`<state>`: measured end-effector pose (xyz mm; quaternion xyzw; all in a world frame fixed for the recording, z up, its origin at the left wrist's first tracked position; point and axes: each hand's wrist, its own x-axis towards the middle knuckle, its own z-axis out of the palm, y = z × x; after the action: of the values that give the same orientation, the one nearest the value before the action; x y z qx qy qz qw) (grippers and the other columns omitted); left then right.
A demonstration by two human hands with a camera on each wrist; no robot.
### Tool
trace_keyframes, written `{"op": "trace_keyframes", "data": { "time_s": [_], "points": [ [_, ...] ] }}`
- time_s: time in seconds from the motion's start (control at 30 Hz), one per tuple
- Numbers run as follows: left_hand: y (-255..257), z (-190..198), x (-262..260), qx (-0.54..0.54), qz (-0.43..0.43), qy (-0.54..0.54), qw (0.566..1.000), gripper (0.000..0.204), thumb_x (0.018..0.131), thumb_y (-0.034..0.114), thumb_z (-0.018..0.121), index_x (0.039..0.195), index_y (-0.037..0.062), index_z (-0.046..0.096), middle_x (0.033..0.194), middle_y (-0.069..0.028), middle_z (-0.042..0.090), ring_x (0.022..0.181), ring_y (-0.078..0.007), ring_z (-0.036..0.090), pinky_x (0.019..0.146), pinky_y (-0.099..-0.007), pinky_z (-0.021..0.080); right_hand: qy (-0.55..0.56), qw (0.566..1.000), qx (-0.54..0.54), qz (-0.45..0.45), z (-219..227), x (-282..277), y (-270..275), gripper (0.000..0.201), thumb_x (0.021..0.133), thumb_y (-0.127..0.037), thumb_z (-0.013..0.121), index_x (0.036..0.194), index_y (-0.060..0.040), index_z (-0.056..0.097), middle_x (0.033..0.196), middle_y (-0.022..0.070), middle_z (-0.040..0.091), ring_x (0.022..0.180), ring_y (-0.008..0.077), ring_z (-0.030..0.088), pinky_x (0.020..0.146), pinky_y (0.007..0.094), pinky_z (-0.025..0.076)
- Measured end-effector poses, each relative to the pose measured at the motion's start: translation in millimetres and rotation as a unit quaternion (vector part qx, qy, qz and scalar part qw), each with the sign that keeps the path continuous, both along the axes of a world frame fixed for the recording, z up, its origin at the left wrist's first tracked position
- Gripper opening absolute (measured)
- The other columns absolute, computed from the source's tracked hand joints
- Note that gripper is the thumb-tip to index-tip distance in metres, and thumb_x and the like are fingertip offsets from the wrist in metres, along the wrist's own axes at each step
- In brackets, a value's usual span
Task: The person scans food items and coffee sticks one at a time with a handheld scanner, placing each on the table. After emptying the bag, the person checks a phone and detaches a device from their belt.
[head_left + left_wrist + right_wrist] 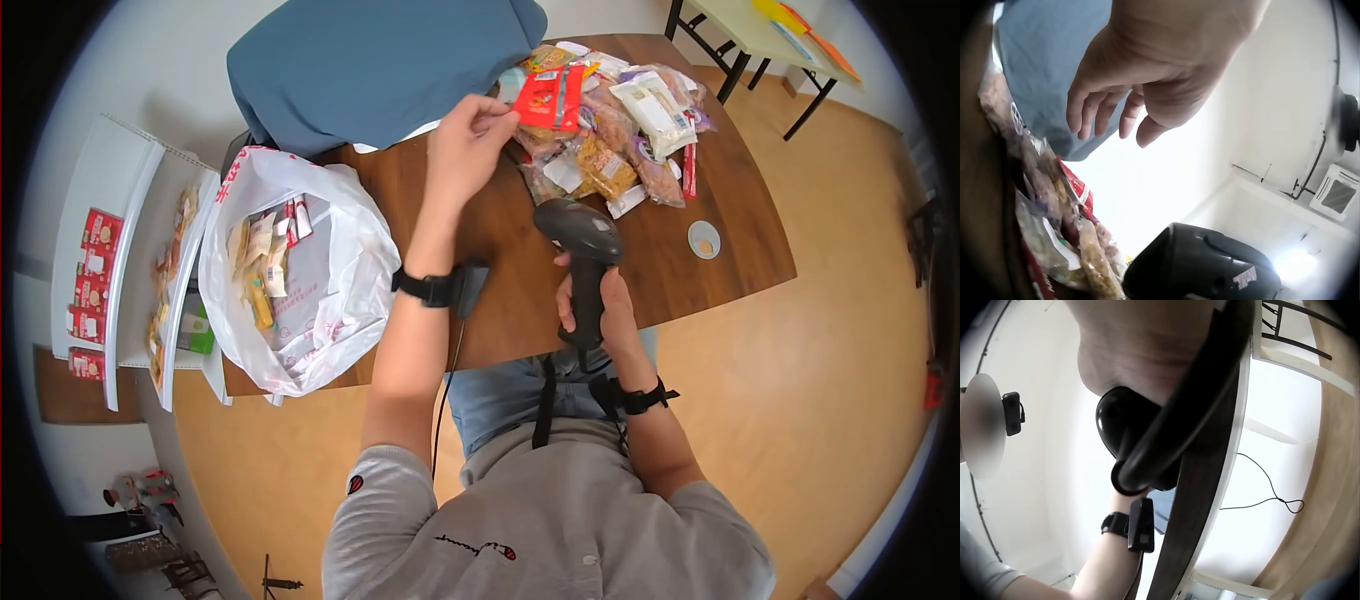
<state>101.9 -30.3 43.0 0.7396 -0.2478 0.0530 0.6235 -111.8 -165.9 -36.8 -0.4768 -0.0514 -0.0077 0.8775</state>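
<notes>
My left hand (468, 150) is over the near left side of a heap of snack packets (606, 165), its fingertips beside a red packet (548, 98). In the left wrist view the fingers of that hand (1141, 81) hang loosely bent with nothing between them, and the red packet (1077, 187) lies apart from them on the heap. My right hand (615, 308) grips the handle of a black handheld scanner (585, 235), upright near the table's front edge. Part of the scanner's body (1204, 265) shows in the left wrist view.
A white plastic bag (345, 235) with several packets inside stands at the left of the wooden table (745, 200). Blue cloth (370, 70) covers something behind. A small round item (704, 240) lies at the right. White shelves (135, 180) with red boxes stand far left.
</notes>
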Motion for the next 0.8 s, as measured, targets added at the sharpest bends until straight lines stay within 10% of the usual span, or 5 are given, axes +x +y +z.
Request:
{"op": "trace_keyframes", "data": {
  "time_s": [0.2,0.37,0.57,0.8],
  "points": [
    [155.5,-7.7,13.5,0.116,0.213,-0.014,0.97,0.014,0.089,0.014,0.067,0.089,-0.0003,0.069,0.08,-0.0075,0.071,0.071,-0.0143,0.07,0.064,-0.0269,0.052,0.01,1.0,-0.002,0.006,1.2,1.0,-0.7,0.07,0.099,-0.062,0.033,0.127,0.0005,0.049,0.073,0.0093,0.059,0.056,0.0115,0.053,0.053,0.024,0.043],
    [284.1,-46.7,48.3,0.426,0.416,-0.028,0.803,0.026,0.085,0.028,0.068,0.088,0.0018,0.069,0.083,-0.0195,0.071,0.082,-0.034,0.071,0.076,-0.0404,0.055,0.014,1.0,-0.011,0.02,3.4,6.6,0.6,0.07,0.099,-0.062,0.033,0.127,0.001,0.049,0.072,0.0092,0.058,0.055,0.0117,0.054,0.052,0.0241,0.043],
    [299.9,-74.7,61.3,0.543,0.428,0.013,0.722,0.038,0.076,0.034,0.074,0.092,-0.0007,0.07,0.092,-0.0239,0.07,0.093,-0.0408,0.067,0.083,-0.0473,0.053,0.024,0.999,-0.025,0.0,3.5,6.1,3.0,0.076,0.097,-0.067,0.03,0.127,0.0003,0.048,0.07,0.0081,0.057,0.051,0.0101,0.052,0.049,0.0226,0.041],
    [290.5,-51.9,40.7,0.519,0.392,0.146,0.746,0.042,0.072,0.035,0.071,0.087,-0.0044,0.071,0.094,-0.0274,0.069,0.093,-0.0412,0.067,0.084,-0.0451,0.053,0.018,1.0,-0.022,-0.008,1.3,2.4,1.2,0.074,0.098,-0.065,0.028,0.127,0.0006,0.048,0.071,0.0086,0.057,0.052,0.0112,0.053,0.05,0.0231,0.042]
  ]
}}
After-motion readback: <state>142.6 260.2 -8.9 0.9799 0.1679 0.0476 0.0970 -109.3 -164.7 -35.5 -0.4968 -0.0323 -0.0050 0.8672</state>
